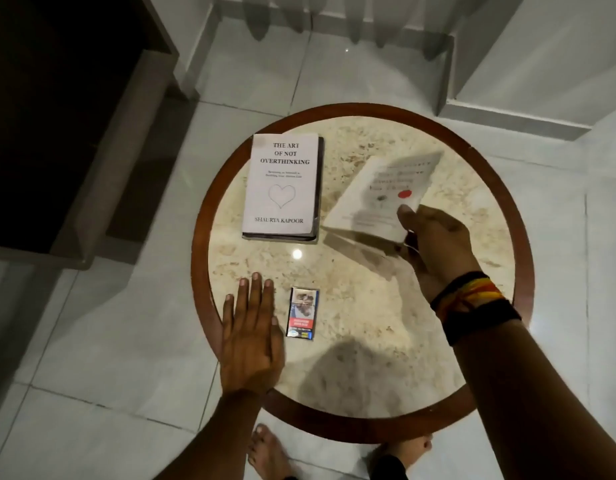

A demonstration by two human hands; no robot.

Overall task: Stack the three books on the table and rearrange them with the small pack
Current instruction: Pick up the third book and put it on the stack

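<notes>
My right hand [434, 244] grips a tilted book [379, 199] at two o'clock; left hand [251, 334] flat, fingers spread, at seven o'clock beside the pack [302, 313].

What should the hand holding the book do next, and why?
Probably carry the white book with the red spot left and lay it on the two-book pile. The right hand holds it tilted above the table, beside that pile, and the left hand rests flat.

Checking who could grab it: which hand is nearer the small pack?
Left. The left hand lies flat just beside the small pack; the right hand holds a book farther away.
</notes>
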